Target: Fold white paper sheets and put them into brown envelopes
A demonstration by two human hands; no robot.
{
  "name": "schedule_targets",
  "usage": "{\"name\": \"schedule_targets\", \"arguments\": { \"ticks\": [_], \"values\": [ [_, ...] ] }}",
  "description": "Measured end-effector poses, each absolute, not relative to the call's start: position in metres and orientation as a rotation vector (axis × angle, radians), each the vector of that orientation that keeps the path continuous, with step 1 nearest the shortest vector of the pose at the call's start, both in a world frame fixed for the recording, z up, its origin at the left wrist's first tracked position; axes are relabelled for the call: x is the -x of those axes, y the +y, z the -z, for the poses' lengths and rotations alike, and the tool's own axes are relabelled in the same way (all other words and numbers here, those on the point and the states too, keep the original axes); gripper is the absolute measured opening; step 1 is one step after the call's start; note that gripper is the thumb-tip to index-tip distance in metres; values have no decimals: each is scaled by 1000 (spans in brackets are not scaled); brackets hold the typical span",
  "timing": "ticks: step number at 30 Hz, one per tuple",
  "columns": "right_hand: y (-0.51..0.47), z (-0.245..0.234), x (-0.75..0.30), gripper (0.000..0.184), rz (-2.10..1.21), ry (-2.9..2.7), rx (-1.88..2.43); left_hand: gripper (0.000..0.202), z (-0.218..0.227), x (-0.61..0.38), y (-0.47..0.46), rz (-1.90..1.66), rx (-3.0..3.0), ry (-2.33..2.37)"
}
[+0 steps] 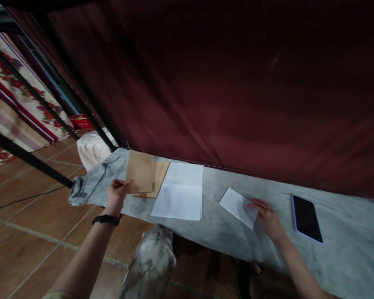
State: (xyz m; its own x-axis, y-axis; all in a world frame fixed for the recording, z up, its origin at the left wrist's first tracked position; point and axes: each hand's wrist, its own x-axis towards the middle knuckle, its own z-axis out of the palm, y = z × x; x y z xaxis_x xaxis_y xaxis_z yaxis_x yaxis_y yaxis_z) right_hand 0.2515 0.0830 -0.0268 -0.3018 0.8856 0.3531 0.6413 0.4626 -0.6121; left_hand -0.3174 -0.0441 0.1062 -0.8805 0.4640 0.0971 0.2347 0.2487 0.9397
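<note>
My left hand (116, 193) pinches the lower left corner of a brown paper envelope (141, 171), which is lifted over other brown envelopes (160, 178) on the grey cloth. Right of these lies a small stack of white paper sheets (181, 191) with a faint crease across the middle. My right hand (264, 214) rests at the right end of a smaller white folded paper (238, 207), its fingers stretched over the edge. Whether those fingers grip the paper or only lie on it is hard to see; they look extended.
A phone (307, 218) with a dark screen lies to the right on the grey cloth (224, 178). Behind hangs a dark red curtain (237, 104). Black metal bars (34, 162) stand at left, with a striped cloth (93, 147) and tiled floor (28, 216) beyond.
</note>
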Motion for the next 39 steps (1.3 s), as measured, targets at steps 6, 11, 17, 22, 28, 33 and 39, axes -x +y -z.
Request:
{"name": "schedule_targets", "arguments": {
  "ticks": [6,11,17,22,28,33,39],
  "values": [
    [52,-9,-187,36,-934,-1727,1207,30,-104,224,-31,-1774,-513,1771],
    [18,-28,-118,57,-1612,-1263,1035,46,-64,88,-10,-1921,-286,1319],
    [13,-37,-99,52,-1726,-990,973,47,-39,7,-11,-1923,-341,1278],
    [20,-42,-110,42,-1802,-931,972,48,-37,5,-11,-1876,-253,1205],
    [24,-45,-115,38,-1745,-903,959,48,-47,1,-17,-1743,-121,982],
    [27,-40,-118,42,-1755,-967,876,40,-59,-9,-25,-1711,-211,980],
    [34,-43,-124,29,-1598,-1160,918,37,-57,-5,-45,-1483,-434,1176]
  ]
}}
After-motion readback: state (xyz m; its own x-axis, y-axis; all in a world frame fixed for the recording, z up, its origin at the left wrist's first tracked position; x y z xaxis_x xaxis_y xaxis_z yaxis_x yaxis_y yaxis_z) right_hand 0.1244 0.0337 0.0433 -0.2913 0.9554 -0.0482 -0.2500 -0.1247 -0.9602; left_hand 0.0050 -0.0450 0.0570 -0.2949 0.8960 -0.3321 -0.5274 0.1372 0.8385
